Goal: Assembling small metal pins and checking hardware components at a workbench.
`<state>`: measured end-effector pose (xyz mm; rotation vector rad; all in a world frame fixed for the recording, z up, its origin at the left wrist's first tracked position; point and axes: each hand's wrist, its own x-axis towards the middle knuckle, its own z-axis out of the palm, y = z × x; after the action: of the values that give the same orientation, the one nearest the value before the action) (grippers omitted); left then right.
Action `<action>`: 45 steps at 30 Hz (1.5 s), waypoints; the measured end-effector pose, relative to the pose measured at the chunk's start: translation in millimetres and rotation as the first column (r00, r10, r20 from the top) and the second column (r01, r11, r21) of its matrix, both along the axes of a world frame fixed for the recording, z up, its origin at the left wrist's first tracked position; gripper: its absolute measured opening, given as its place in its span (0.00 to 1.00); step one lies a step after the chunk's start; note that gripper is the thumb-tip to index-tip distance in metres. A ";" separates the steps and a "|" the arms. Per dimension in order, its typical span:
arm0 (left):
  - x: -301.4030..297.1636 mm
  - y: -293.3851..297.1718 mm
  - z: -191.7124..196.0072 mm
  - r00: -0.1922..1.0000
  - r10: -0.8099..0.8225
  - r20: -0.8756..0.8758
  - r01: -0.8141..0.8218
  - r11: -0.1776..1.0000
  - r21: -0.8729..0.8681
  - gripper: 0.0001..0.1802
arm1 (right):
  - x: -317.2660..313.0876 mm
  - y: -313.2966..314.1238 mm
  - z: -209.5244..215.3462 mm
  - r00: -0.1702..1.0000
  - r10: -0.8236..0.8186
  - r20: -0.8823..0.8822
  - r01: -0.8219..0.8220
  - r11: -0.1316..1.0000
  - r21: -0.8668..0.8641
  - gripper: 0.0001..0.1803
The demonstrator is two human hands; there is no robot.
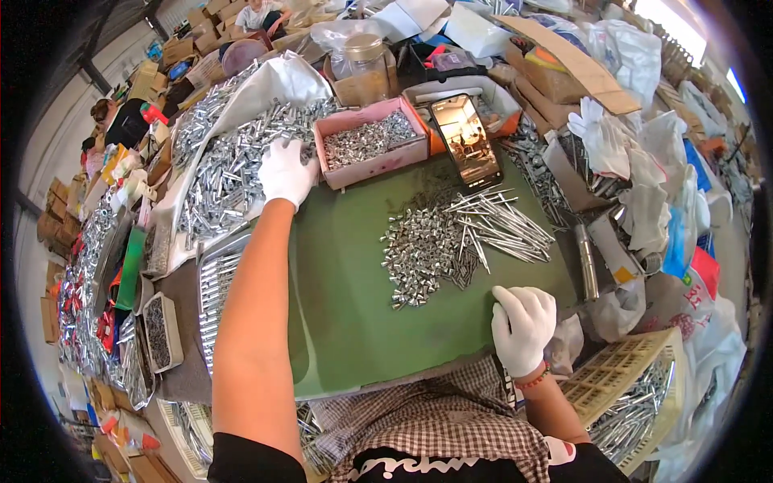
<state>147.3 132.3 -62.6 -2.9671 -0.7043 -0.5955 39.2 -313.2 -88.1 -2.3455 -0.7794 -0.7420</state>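
Currently, both hands: well apart, each in a white glove, with no single thing shared between them.
Left hand [288, 171]: stretched forward, its fingers down at the edge of the pile of silver metal pieces [217, 185], just beside the pink box [378, 167]; whether it grips a piece cannot be told.
Right hand [523, 330]: fingers curled inward at the near right edge of the green mat [354, 338]; nothing shows in it, but the palm side is hidden, so it cannot be told if something small is inside.
Set out on the mat: a heap of short silver parts [412, 249], a loose fan of long thin rods [511, 229] to its right, and small dark pieces [463, 267] by both.
Row beside the left arm: slim silver pieces [213, 310] laid side by side; finished or waiting, it is unclear.
Progress, as judged: parts seem grouped within reach, yet no joined piece shows in the hands; with heaps this full, most of the handling appears left.
Look of the silver pieces: shiny, slender, tube-like, lying at all angles on white sheeting [278, 80] at the mat's far left.
Box contents: many small bright bits [370, 141], loosely heaped.
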 end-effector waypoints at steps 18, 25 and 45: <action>5.5 -5.1 -35.0 0.966 -0.017 0.257 -0.007 0.996 0.093 0.11 | -0.9 1.0 -3.6 1.000 0.013 0.025 -0.013 1.000 0.020 0.15; -0.7 -18.9 -23.0 0.976 0.038 0.212 -0.032 0.999 -0.032 0.10 | -0.4 0.0 -4.4 0.999 0.016 0.036 -0.017 0.999 0.038 0.14; -17.7 -24.9 -28.6 0.947 0.061 0.314 -0.062 0.998 -0.008 0.16 | -2.2 1.8 -5.0 1.000 0.013 0.008 -0.014 0.999 0.031 0.13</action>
<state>129.5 107.3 -91.2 -2.8641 -0.8106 -1.0792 37.0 -311.4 -93.1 -2.3090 -0.7813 -0.7530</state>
